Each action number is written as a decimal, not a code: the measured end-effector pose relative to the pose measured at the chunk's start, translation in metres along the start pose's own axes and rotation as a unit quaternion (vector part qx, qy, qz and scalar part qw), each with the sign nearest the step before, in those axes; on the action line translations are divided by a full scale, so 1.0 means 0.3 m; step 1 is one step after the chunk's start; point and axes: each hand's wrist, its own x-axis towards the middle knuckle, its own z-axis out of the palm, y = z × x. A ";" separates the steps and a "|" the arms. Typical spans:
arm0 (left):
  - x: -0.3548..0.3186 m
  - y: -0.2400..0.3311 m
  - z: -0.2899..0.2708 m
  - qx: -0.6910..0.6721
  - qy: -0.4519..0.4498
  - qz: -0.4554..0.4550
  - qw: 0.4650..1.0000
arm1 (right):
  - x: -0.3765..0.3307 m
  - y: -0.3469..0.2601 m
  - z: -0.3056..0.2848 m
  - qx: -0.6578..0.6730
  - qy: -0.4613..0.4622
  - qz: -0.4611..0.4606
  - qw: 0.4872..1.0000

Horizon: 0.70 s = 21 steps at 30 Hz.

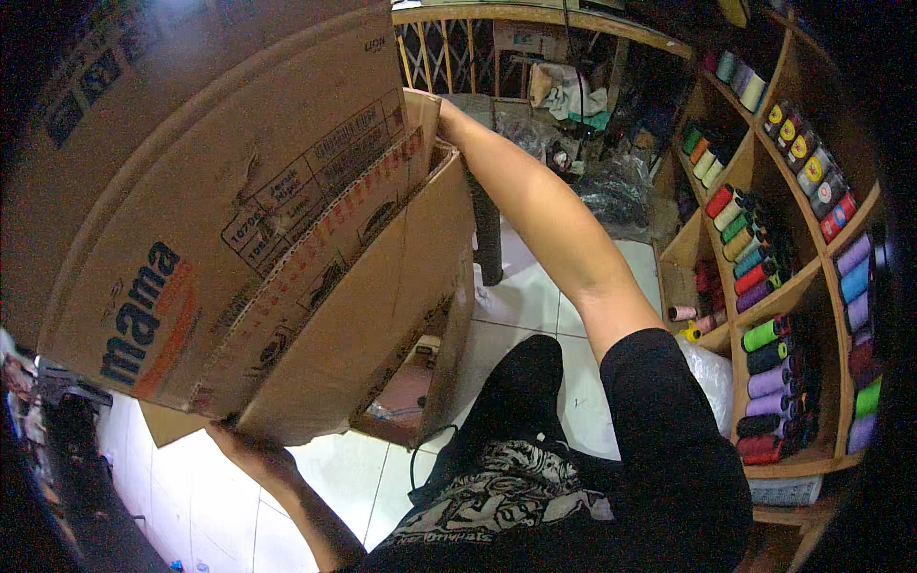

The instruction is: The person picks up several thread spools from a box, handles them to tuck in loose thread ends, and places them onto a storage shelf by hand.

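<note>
A large brown cardboard box with printed panels fills the left and middle of the view, tilted with its flaps toward me. My left hand grips its lower edge from underneath. My right arm stretches up and forward, and my right hand holds the far top corner of the box, its fingers mostly hidden behind the cardboard flap. The box is lifted off the white tiled floor.
Wooden shelves on the right hold several coloured thread cones. A dark table leg stands behind the box. Clutter and bags lie at the back, and dark objects sit at the lower left. I wear black clothing.
</note>
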 end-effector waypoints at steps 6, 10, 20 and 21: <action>-0.102 -0.001 0.085 0.011 0.036 0.029 0.999 | 0.143 0.053 0.076 0.022 -0.061 -0.030 0.997; -0.092 0.001 0.140 0.117 0.025 0.088 0.989 | 0.199 0.078 0.095 0.050 -0.090 -0.047 0.994; -0.213 -0.129 0.193 0.209 -0.060 0.049 0.975 | 0.257 0.078 -0.054 0.080 -0.212 -0.065 0.972; -0.230 -0.145 0.195 0.206 -0.056 0.051 0.976 | 0.237 0.061 -0.004 0.078 -0.191 -0.093 0.974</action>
